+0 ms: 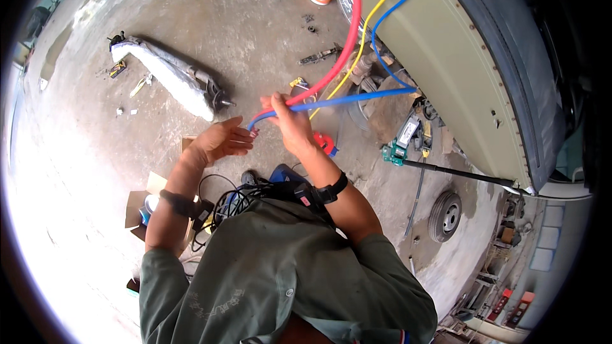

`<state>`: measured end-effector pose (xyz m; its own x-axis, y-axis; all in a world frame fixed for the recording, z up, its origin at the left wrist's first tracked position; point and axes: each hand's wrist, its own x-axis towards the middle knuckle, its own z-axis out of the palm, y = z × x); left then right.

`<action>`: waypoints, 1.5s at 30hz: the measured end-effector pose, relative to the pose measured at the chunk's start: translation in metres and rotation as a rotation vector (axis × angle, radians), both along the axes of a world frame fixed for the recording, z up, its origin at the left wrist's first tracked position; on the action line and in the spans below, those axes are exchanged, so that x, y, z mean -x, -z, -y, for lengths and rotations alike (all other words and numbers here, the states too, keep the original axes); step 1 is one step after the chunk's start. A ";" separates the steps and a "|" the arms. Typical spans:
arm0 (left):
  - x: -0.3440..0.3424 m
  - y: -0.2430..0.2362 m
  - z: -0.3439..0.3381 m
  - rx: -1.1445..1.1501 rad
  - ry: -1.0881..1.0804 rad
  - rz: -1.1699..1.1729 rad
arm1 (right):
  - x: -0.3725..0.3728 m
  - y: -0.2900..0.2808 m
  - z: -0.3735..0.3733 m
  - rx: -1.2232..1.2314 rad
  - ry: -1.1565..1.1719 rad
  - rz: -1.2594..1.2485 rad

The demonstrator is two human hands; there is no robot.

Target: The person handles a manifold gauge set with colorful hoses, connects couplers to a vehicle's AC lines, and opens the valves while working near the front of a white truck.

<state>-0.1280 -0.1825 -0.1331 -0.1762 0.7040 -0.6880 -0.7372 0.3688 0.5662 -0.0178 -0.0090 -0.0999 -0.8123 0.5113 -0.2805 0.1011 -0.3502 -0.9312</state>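
**Hose ends between two bare hands**

At left, left hand (pixel 223 141), fingers loosely spread, nothing visible in grasp. Just right of its fingertips, tips of red hose (pixel 355 13) and blue hose (pixel 357 97), pointing left toward that palm. Next, right hand (pixel 293 129), pinching both hoses slightly back from the tips. Blue, long axis rightward, slightly up, toward olive vehicle panel (pixel 440 57); red, curving up and right. Cannot tell left-hand contact with tips. Hard to trace: blue's link with thinner blue line (pixel 393 9). Cut off by top edge: red.
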 end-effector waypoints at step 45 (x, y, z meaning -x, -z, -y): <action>0.843 0.263 -0.043 -0.365 -0.942 -0.342 | 0.397 0.076 -0.277 0.260 0.080 0.396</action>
<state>-0.9712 -0.1392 -0.3966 -0.9010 0.3367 -0.2734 -0.4173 -0.5010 0.7582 -0.4152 0.2675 -0.1758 -0.5780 0.4400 -0.6873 0.3938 -0.5872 -0.7072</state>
